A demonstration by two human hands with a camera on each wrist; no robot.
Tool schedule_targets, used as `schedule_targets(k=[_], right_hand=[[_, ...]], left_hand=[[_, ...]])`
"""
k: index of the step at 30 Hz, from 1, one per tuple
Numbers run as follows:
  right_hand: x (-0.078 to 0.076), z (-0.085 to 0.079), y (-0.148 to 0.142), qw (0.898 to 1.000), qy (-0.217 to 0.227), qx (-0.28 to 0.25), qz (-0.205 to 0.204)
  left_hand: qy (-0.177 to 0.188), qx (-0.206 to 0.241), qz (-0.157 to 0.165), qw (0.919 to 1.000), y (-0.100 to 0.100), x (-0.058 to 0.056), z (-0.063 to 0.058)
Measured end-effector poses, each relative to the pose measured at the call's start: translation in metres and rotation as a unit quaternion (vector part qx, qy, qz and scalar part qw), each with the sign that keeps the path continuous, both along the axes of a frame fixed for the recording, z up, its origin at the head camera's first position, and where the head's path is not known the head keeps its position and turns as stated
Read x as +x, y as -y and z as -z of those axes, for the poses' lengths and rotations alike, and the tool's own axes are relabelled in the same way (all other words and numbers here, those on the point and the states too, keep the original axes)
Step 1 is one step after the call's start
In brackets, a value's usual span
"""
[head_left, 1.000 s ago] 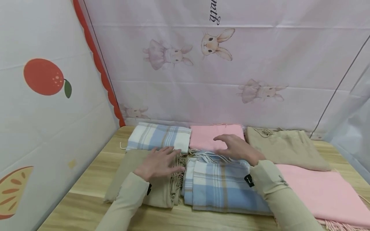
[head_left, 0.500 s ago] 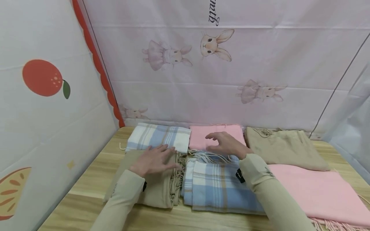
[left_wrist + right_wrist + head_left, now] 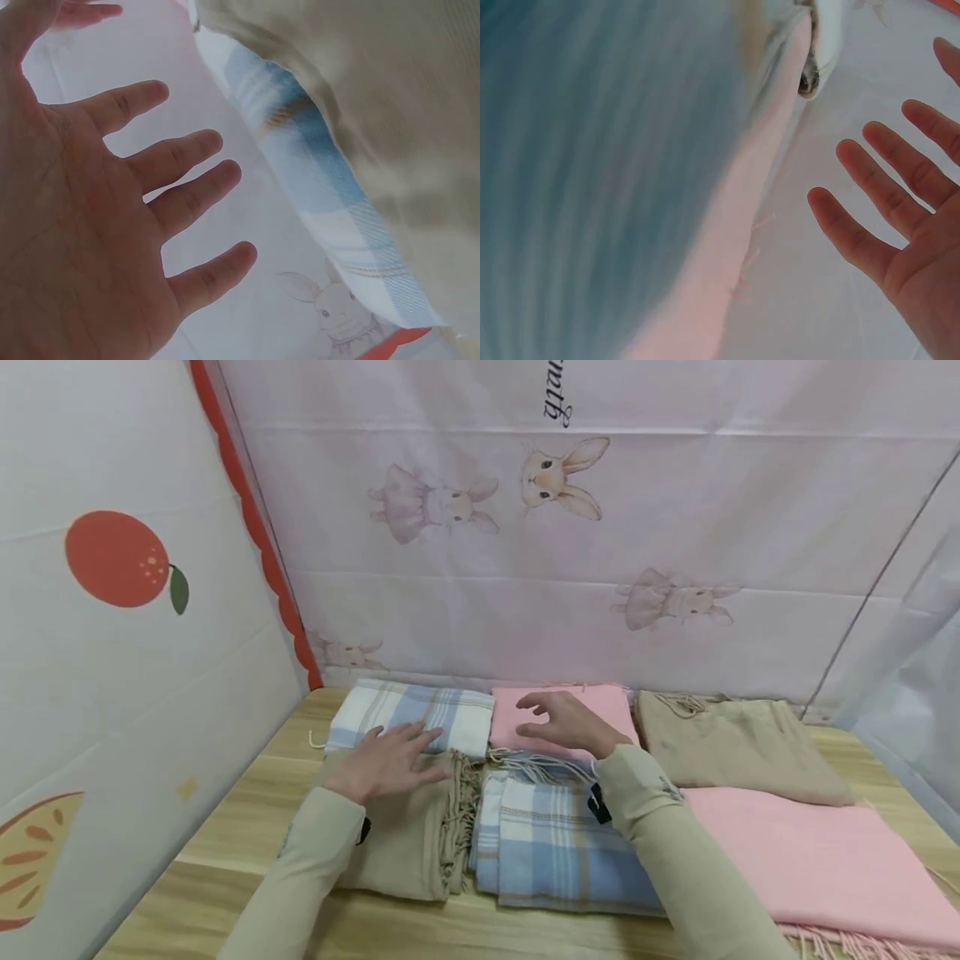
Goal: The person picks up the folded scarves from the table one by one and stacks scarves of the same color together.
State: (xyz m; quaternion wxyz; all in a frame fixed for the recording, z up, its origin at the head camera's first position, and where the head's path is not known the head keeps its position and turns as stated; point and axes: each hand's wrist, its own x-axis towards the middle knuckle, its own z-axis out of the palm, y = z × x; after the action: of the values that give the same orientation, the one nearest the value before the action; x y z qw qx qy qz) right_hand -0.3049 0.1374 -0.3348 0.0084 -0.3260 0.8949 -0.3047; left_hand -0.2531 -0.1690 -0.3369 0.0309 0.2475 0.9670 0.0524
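My left hand [image 3: 390, 764] hovers with spread fingers above the folded beige scarf [image 3: 401, 852] at front left, its fingertips towards the blue-and-white plaid scarf [image 3: 453, 710] behind. In the left wrist view, the palm [image 3: 90, 217] holds nothing and the fingers are apart from the cloth. My right hand [image 3: 573, 722], fingers loosely bent, is over the folded pink scarf [image 3: 611, 706] at back middle. The right wrist view shows this palm [image 3: 930, 247] bare too. Below the right wrist lies a larger folded blue plaid scarf [image 3: 562, 852].
At back right lies another beige scarf [image 3: 738, 747], with a second pink scarf [image 3: 810, 860] in front of it, fringe towards the near edge. All rest on a wooden table [image 3: 217, 860]. A rabbit-printed sheet [image 3: 480, 610] hangs behind, a fruit-printed one [image 3: 210, 693] at left.
Both hands have drifted to the left above the scarves, the right one also a little further away from me. The scarves stay where they were.
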Motion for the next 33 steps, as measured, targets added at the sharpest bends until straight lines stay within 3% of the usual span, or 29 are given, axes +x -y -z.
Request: schedule_targets(k=[11, 19, 33], right_hand=[[-0.006, 0.005, 0.020, 0.999, 0.022, -0.030, 0.011], [-0.011, 0.009, 0.033, 0.999, 0.023, -0.022, 0.018], [-0.014, 0.013, 0.049, 0.999, 0.029, 0.021, 0.012]], left_hand=[[0.009, 0.006, -0.015, 0.9998, 0.008, -0.010, -0.001], [0.019, 0.008, -0.026, 0.9994, 0.013, -0.020, -0.002], [0.006, 0.013, -0.033, 0.9994, 0.021, -0.026, 0.005]])
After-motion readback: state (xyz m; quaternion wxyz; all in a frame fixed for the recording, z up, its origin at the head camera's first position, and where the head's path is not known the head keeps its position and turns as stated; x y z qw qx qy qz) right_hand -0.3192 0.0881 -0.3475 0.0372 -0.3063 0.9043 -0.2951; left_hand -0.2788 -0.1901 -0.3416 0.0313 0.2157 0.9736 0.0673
